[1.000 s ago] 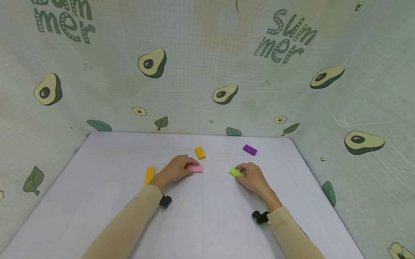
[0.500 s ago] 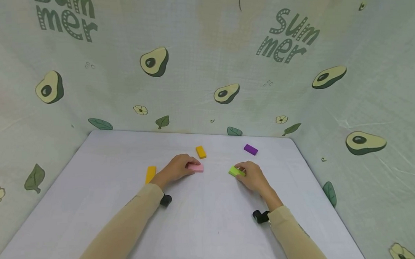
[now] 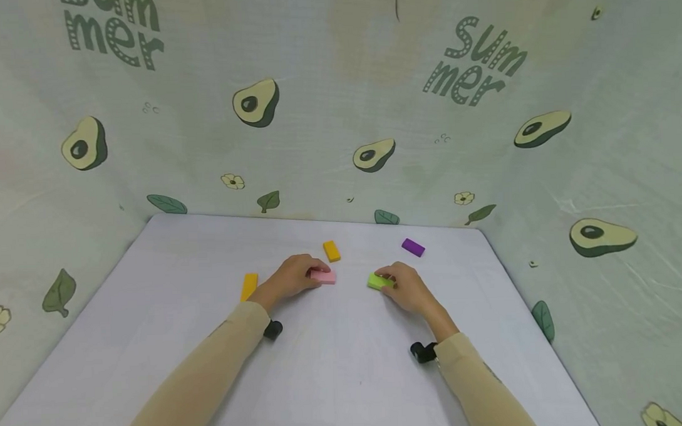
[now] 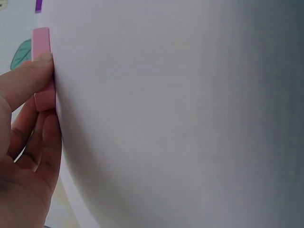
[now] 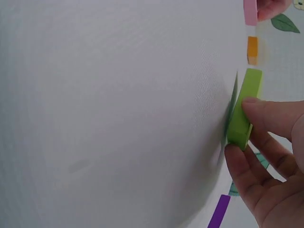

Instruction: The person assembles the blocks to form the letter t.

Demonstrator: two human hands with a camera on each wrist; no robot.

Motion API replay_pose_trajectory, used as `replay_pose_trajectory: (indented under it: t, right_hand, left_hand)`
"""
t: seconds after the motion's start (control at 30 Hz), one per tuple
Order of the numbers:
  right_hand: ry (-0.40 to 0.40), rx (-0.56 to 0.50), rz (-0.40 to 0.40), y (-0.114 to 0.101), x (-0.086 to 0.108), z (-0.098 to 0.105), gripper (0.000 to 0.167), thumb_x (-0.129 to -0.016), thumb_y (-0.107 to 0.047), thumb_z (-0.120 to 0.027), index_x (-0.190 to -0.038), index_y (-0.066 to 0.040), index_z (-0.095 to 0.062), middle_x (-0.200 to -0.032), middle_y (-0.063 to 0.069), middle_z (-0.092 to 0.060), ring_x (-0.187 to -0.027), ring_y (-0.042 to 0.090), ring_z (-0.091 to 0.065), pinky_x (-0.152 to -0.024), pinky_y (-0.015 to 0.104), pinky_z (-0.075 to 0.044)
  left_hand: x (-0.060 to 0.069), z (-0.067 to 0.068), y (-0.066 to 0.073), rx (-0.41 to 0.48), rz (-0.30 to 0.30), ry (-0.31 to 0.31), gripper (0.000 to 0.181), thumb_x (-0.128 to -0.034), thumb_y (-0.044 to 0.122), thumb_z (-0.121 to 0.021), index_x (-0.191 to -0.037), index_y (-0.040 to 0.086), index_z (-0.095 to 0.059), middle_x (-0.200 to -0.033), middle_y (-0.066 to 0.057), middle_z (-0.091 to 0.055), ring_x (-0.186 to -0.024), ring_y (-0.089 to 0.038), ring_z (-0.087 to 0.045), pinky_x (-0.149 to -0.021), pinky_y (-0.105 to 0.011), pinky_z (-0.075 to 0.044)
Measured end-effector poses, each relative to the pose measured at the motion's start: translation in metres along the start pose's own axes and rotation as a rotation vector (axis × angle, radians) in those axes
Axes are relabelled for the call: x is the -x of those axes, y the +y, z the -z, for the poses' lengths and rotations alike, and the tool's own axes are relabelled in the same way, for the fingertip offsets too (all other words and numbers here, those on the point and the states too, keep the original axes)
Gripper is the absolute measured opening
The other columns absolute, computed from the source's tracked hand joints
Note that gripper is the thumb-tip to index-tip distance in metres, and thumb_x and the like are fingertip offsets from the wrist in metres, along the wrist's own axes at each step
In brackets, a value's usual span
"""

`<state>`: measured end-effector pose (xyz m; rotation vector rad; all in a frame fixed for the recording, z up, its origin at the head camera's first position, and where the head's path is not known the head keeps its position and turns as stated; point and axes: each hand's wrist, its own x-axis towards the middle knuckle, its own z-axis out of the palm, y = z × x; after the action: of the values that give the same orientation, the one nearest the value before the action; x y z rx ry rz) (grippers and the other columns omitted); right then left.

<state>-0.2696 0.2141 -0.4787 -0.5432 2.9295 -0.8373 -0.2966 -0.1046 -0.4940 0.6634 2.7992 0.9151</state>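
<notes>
A pink rectangular block (image 3: 325,277) lies on the white tabletop, and my left hand (image 3: 292,276) pinches its left end between thumb and fingers. In the left wrist view the thumb presses on the side of the pink block (image 4: 42,42). To the right, my right hand (image 3: 408,287) pinches a lime-green block (image 3: 377,282). The right wrist view has the green block (image 5: 247,102) tilted slightly, with a narrow gap and a shadow between it and the table. Its far end points toward the pink block.
An orange block (image 3: 331,251) lies just behind the pink one. Another yellow-orange block (image 3: 249,285) sits left of my left wrist, partly hidden by it. A purple block (image 3: 413,247) lies at the back right. Printed fabric (image 3: 314,101) walls the table (image 3: 324,376) at the back and sides.
My right hand has moved a little to the left with the green block, nearer the pink one. The left hand keeps its hold on the pink block and has hardly moved.
</notes>
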Motion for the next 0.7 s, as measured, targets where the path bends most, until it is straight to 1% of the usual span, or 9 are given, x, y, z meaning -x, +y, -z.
replay_pose_trajectory:
  t: [0.13, 0.2, 0.37, 0.6, 0.7]
  right_hand:
    - [-0.002, -0.010, 0.031, -0.005, -0.004, -0.001, 0.035, -0.096, -0.002, -0.076, -0.131, -0.007, -0.074, -0.114, 0.009, -0.069, -0.107, 0.025, -0.064, -0.096, 0.046, -0.056]
    - [-0.005, -0.009, 0.033, -0.008, -0.007, -0.002, 0.035, -0.096, -0.002, -0.076, -0.131, -0.008, -0.074, -0.114, 0.008, -0.069, -0.107, 0.025, -0.064, -0.096, 0.045, -0.056]
    - [-0.017, 0.000, 0.035, -0.014, -0.014, -0.006, 0.036, -0.096, -0.003, -0.077, -0.131, -0.010, -0.075, -0.114, 0.006, -0.069, -0.108, 0.023, -0.064, -0.098, 0.044, -0.056]
    - [-0.041, 0.001, 0.041, -0.022, -0.023, -0.012, 0.035, -0.097, -0.004, -0.076, -0.131, -0.012, -0.075, -0.115, 0.005, -0.068, -0.108, 0.023, -0.063, -0.100, 0.043, -0.055]
    - [-0.044, -0.005, 0.044, -0.024, -0.026, -0.015, 0.034, -0.097, -0.004, -0.076, -0.131, -0.013, -0.075, -0.115, 0.004, -0.068, -0.109, 0.022, -0.063, -0.101, 0.043, -0.055]
  left_hand:
    - [0.001, 0.000, -0.001, 0.021, 0.004, 0.003, 0.036, -0.0952, 0.014, -0.082, -0.129, 0.023, -0.076, -0.109, 0.004, -0.067, -0.101, -0.018, -0.056, -0.096, -0.036, -0.049]
    - [0.001, -0.001, -0.001, 0.026, 0.005, -0.001, 0.036, -0.0955, 0.014, -0.081, -0.130, 0.023, -0.076, -0.110, 0.004, -0.068, -0.101, -0.018, -0.056, -0.097, -0.036, -0.050]
    - [0.000, -0.001, -0.001, 0.018, 0.003, -0.006, 0.036, -0.0955, 0.015, -0.081, -0.130, 0.023, -0.076, -0.109, 0.005, -0.067, -0.101, -0.017, -0.056, -0.097, -0.037, -0.050]
    - [0.000, -0.002, 0.000, 0.010, 0.031, -0.007, 0.036, -0.0956, 0.016, -0.082, -0.130, 0.025, -0.076, -0.109, 0.005, -0.067, -0.101, -0.018, -0.055, -0.096, -0.035, -0.049]
    - [0.000, -0.001, 0.000, 0.003, 0.030, -0.006, 0.036, -0.0954, 0.016, -0.082, -0.130, 0.025, -0.076, -0.109, 0.005, -0.067, -0.100, -0.018, -0.055, -0.095, -0.035, -0.049]
